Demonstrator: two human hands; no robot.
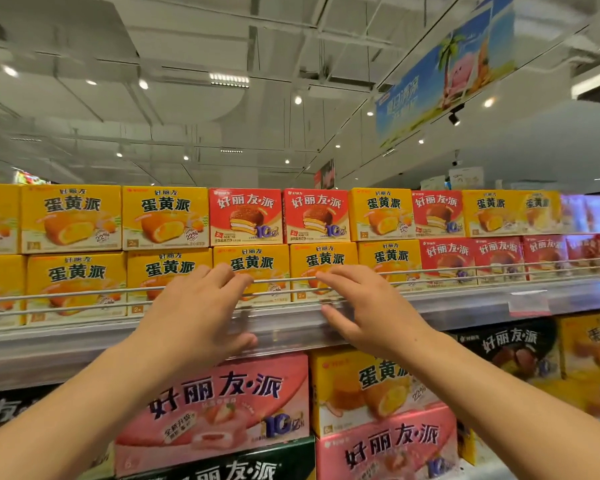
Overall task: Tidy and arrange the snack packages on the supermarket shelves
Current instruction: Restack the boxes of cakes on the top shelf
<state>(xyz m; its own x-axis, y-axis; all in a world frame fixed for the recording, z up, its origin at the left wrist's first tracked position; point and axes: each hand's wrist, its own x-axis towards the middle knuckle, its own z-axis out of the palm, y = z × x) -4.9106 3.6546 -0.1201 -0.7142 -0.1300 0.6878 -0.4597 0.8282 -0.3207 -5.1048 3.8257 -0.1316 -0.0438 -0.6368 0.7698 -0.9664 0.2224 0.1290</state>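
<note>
Both arms raised to the upper shelf. Left hand spread wide, fingers over the wire guard rail, thumb against the clear shelf-edge strip; it holds nothing. Right hand likewise open and empty, fingers on the rail, thumb near the strip. Between the two hands, behind the rail, stand two yellow egg-yolk pie boxes, side by side in the lower row. Above them sit two red chocolate pie boxes, with yellow boxes stacked to the left. Lower shelf, nearer: a pink strawberry pie box and more yellow ones to the right.
</note>
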